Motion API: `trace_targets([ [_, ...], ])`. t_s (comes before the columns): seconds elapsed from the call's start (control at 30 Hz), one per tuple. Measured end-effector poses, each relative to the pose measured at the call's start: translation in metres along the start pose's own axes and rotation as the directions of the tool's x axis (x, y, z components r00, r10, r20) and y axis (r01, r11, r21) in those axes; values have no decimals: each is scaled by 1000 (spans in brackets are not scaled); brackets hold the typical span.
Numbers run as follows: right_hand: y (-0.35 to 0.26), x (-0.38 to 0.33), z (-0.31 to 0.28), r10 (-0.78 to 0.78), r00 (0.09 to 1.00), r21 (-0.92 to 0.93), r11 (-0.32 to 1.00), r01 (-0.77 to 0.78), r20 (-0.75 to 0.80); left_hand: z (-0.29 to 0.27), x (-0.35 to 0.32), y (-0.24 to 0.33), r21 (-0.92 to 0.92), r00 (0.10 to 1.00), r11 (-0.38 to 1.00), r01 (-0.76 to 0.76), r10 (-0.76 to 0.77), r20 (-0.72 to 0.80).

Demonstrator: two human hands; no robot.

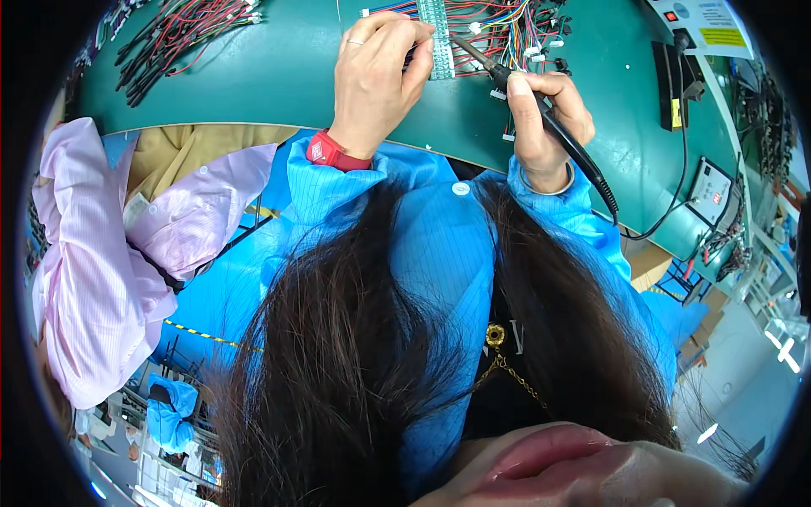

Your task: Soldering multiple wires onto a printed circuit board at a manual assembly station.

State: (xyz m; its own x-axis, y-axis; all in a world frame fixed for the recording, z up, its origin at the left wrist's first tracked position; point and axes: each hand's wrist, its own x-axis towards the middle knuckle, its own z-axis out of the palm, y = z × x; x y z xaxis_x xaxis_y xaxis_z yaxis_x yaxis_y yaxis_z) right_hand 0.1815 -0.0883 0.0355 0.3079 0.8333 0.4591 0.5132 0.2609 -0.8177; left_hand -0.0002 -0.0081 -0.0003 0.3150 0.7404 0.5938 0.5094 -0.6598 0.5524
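My right hand [551, 118] grips a black-handled soldering iron [583, 159] like a pen. The iron's thin tip is at the right side of a narrow green circuit board strip [442, 61]. My left hand [376, 80] is at the strip's left side, its fingers drawn together in a pinch. What lies between those fingertips is hidden by the hand. Red and black wires run out from the strip on both sides. To its right, a tangle of coloured wires with white connectors [534, 54] spreads over the green table mat [279, 72].
A bundle of red and black wires [182, 38] lies at the far left. On the right are a black box-shaped holder [673, 84], a small control unit with a lit display [711, 193], and the iron's cable [683, 160]. A person in a pink striped sleeve [97, 262] is close on my left.
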Motion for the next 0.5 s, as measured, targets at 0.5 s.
trace_targets([
  [0.5,5,-4,3,4,1000,-42,999,-4,-1,1,0,2,-13,993,995,101,-100,66],
])
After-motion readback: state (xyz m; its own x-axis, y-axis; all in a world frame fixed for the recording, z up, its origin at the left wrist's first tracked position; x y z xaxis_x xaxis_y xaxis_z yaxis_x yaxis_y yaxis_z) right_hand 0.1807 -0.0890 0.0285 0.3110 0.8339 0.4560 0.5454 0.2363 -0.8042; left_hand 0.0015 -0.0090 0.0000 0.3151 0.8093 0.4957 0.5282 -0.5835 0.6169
